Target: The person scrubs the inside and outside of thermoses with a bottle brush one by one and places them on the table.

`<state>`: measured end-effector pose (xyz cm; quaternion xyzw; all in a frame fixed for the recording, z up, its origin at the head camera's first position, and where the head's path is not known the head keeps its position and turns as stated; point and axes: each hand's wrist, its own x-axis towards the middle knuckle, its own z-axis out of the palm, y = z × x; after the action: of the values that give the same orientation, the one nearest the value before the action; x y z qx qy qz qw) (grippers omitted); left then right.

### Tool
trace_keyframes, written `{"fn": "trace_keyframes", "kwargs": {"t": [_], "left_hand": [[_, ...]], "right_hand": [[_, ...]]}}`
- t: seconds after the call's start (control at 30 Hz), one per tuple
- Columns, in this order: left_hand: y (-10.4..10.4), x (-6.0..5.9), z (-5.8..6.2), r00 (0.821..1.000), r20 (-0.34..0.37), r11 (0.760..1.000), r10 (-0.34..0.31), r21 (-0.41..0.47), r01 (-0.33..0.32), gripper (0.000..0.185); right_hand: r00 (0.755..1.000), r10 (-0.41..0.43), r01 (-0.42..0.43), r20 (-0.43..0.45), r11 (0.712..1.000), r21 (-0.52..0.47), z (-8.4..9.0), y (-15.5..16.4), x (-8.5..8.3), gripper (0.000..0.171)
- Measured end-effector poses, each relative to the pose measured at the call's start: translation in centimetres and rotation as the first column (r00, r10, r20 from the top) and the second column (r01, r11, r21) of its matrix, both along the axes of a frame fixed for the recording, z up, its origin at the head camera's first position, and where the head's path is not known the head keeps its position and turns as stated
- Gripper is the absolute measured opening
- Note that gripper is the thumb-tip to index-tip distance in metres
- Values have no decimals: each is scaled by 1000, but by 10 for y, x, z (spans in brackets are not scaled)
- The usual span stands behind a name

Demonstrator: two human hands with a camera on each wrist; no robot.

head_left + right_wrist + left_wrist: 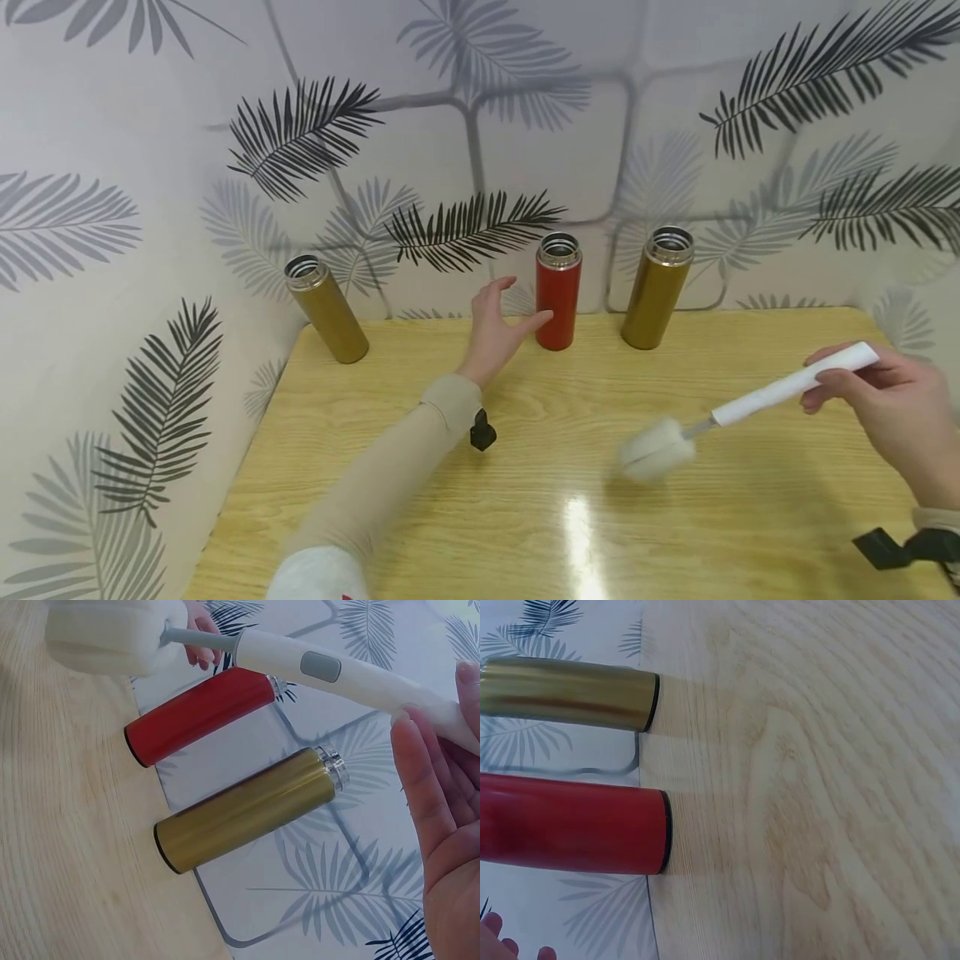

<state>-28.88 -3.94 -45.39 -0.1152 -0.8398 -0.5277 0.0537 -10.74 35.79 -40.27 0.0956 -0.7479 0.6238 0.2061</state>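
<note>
The left hand [497,332], fingers spread and holding nothing, reaches for the red flask [557,290], which stands lidless between 2 gold flasks near the wall. The right hand [892,408] grasps the bottle brush [738,408] in front of the red flask. Next, I judge, the left hand must close round that flask.

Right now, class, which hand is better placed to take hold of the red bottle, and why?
The left hand: its open fingers reach right beside the red bottle, apparently not yet touching. The right hand is far off and already grips the sponge brush.
</note>
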Motion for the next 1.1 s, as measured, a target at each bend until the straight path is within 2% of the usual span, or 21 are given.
{"fn": "trace_keyframes", "kwargs": {"t": [0.2,0.47,0.6,0.87,1.1], "left_hand": [[15,-6,-1,1000,18,999,-13,44,12,86],[30,-13,-5,999,28,990,-36,141,31,89],[40,-18,-5,999,18,983,-48,176,44,86],[54,-20,1,1000,4,981,-29,194,27,77],[51,-20,0,1000,-13,977,-26,211,28,71]], "right_hand": [[1000,15,-14,-8,999,37,0,-2,-3,14],[1000,-20,19,15,997,78,-2,-6,-5,16],[999,-30,28,24,998,61,-2,-8,-5,20],[999,43,-43,-4,998,34,0,-8,-6,19],[996,86,-85,-16,996,14,2,-10,-8,22]]}}
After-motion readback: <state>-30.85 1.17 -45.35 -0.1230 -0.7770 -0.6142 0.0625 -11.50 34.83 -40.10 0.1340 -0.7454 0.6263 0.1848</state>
